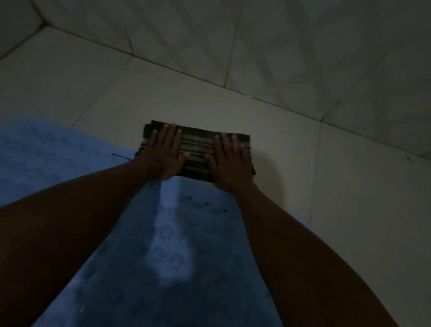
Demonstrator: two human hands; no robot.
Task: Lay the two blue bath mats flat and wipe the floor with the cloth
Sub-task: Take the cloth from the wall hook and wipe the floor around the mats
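Note:
A folded dark cloth (197, 149) with pale stripes lies on the light tiled floor (335, 184), just beyond the blue mats. My left hand (165, 153) presses flat on the cloth's left half and my right hand (231, 162) on its right half, fingers spread and pointing away from me. A blue textured bath mat (166, 262) lies flat under and between my forearms. Another blue mat (31, 155) stretches out to the left, and where the two meet is hidden by my left arm.
A tiled wall (293, 54) rises a short way beyond the cloth and meets the floor along a diagonal joint. A second wall closes the corner at far left (12, 21). The room is dim. A small dark thread (120, 156) lies on the left mat's edge.

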